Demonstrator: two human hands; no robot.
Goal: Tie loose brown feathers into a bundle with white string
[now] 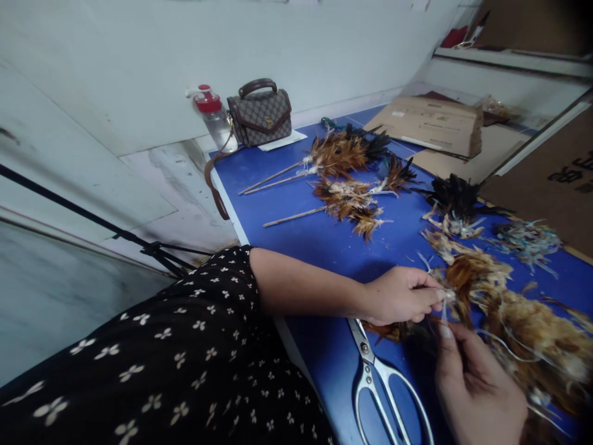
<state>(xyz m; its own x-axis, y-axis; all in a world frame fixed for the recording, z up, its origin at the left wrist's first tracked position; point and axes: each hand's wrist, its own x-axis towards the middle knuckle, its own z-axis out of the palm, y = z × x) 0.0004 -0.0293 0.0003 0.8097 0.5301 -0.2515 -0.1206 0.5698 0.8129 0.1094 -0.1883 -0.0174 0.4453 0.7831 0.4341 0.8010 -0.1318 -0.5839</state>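
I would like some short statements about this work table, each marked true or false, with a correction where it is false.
1. Both hands work at a bundle of brown feathers. True: the left hand and the right hand meet at its end.
2. The scissors are held in the right hand. False: they lie on the blue table, below the left hand.
3. A patterned handbag stands at the far end of the table. True.
4. The bottle beside the handbag has a green cap. False: the cap is red.
5. Feather pieces tied on thin sticks lie on the table. True.
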